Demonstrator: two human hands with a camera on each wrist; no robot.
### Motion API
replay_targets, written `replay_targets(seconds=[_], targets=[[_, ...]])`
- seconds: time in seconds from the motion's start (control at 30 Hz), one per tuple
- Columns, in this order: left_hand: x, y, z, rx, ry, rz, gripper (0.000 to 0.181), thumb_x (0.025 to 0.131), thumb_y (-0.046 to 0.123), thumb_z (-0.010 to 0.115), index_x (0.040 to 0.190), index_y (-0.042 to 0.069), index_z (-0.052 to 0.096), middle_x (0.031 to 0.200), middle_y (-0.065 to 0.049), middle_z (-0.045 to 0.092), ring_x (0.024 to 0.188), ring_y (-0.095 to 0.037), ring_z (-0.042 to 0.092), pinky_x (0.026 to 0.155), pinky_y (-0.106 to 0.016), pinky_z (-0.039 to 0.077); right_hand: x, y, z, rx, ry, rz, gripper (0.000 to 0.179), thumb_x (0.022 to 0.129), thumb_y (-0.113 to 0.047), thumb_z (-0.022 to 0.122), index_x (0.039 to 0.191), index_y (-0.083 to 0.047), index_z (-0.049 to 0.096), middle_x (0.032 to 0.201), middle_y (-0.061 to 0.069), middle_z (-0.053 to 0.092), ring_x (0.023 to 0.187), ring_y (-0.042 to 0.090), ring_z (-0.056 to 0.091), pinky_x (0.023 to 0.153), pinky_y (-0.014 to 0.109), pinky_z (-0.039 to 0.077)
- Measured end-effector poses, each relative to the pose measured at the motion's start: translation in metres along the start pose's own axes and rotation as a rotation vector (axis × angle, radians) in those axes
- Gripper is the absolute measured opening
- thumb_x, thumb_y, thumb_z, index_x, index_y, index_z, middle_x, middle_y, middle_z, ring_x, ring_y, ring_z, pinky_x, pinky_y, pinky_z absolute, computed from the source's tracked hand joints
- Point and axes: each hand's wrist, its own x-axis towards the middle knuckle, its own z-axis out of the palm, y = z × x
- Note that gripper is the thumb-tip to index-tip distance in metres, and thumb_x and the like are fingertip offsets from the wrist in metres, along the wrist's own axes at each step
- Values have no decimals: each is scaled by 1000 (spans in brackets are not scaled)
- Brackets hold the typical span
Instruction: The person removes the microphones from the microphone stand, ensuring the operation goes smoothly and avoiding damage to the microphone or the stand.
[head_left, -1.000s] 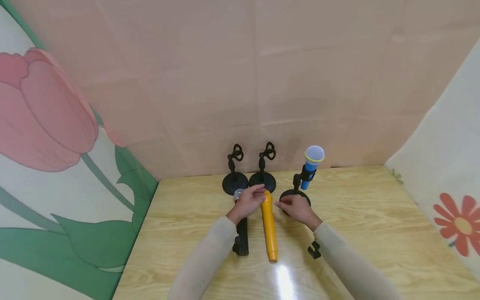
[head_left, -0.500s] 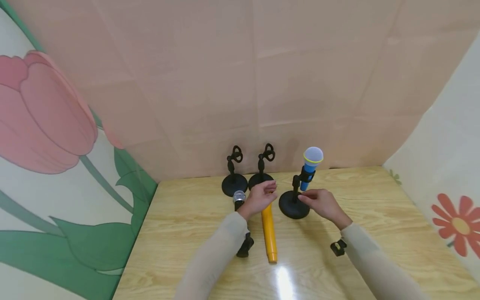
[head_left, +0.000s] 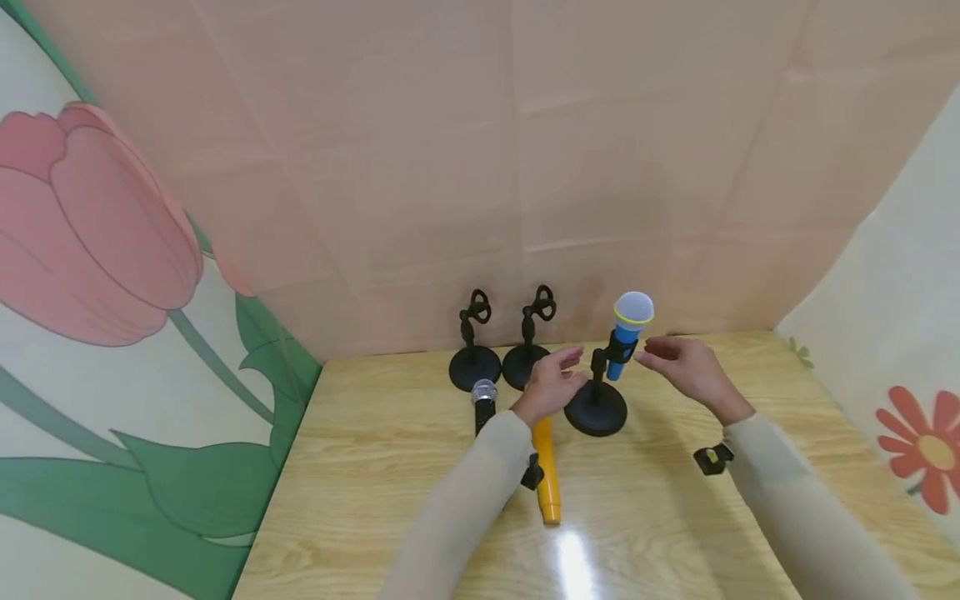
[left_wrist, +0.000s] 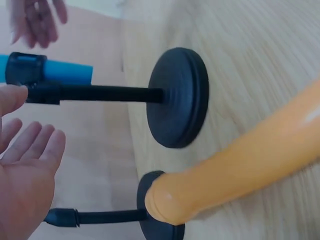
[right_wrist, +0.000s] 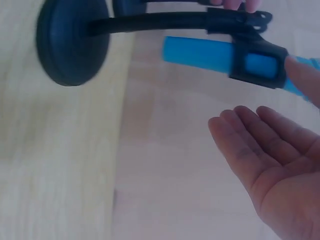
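Observation:
A blue microphone [head_left: 628,327] with a white head sits tilted in the clip of a black desk stand [head_left: 596,410]. My left hand [head_left: 553,387] is just left of that stand, fingers extended; its thumb lies close to the stand's upper joint in the left wrist view, and contact is unclear. On the other side, my right hand [head_left: 693,368] is spread beside the blue microphone, its thumb overlapping the clip [right_wrist: 259,64] in the right wrist view. Beneath my left wrist lies an orange microphone [head_left: 550,479], its far end hidden in the head view.
Two more black stands [head_left: 474,364] [head_left: 522,364] with ring-shaped holders stand at the table's back edge. A black microphone [head_left: 484,404] with a silver head lies partly under my left sleeve. A pink cloth backdrop [head_left: 405,200] rises behind the wooden table [head_left: 360,467].
My right hand has moved from the stand's base up and rightward to beside the blue microphone. My left hand has shifted right, from over the orange microphone toward the stand.

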Motion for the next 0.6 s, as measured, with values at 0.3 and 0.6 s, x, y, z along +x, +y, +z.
replay_targets(seconds=[0.3,0.6], targets=[[12,16,11,74,67,-41,39,95,14,71,133,13,65,136,1,62,123,-11,59,95,-20,49,20,-8,-4,116,31,-59,56,94,-33,71,128,9,59,125,32,61,117,50,57,92,64,48],[17,23,19,121,113,-46,29,93,16,73,122,12,74,123,-2,70,106,-13,68,85,-20,54,27,-7,-1,185,57,-58,54,91,-31,75,125,8,62,122,30,64,115,48,60,93,63,48]])
